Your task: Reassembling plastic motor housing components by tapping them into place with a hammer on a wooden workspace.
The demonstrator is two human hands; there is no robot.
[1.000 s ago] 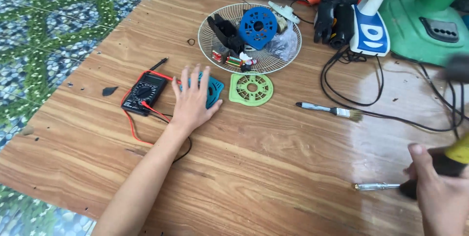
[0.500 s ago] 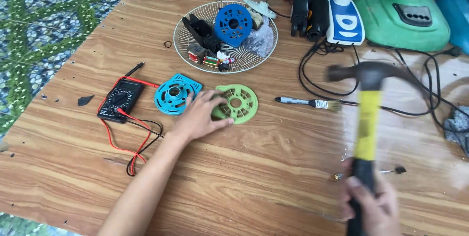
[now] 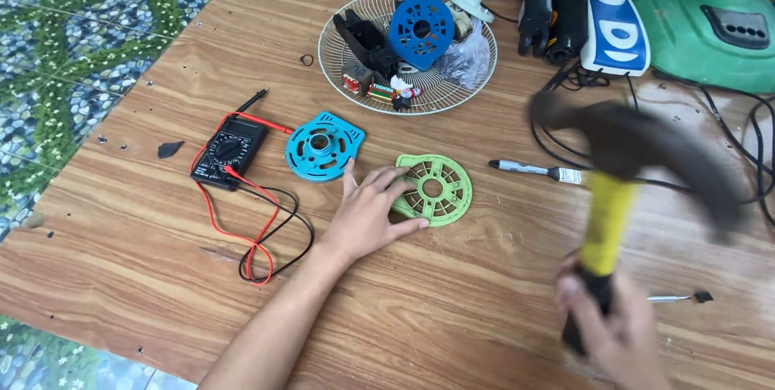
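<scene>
Right hand clenches an upright yellow-handled hammer toward the table's near right edge, left hand flat, ungripping, steadying the green slotted disc leftward.

Your left hand has open wood on the near side of the wooden table. Left is blocked by the black multimeter and its red and black leads. The teal round plastic cover sits just beyond your fingers, the green round plastic grille touches them. The far side is crowded by the white wire fan-guard basket. To the right, the yellow-handled hammer in your right hand hangs over the black marker pen and black cables.
</scene>
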